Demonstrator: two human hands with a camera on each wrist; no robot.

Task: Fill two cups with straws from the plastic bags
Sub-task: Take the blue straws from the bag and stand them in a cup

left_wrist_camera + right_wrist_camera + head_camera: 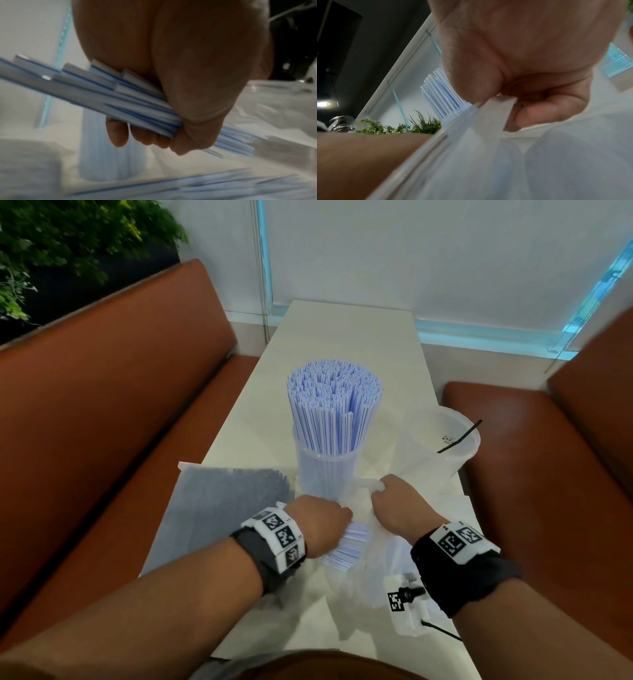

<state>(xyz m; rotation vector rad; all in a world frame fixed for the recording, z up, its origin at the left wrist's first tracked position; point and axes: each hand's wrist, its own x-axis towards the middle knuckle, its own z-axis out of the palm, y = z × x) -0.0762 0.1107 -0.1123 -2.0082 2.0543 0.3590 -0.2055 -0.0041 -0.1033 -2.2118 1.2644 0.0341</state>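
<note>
A clear cup [327, 474] packed with upright blue-and-white straws [334, 402] stands mid-table. To its right stands a second clear cup [442, 446] holding one black straw [460, 436]. My left hand [322, 523] grips a bundle of blue-and-white straws [120, 100] at the mouth of a clear plastic bag [363, 573] lying in front of me. My right hand [399, 506] pinches the bag's rim [494, 111] and holds it up. A second bag full of darker straws [222, 508] lies flat at the left.
The narrow white table [342, 337] runs between two orange-brown benches [120, 405]. A white tagged device [406, 601] with a black cable lies near my right wrist. Green plants [68, 244] stand at the back left.
</note>
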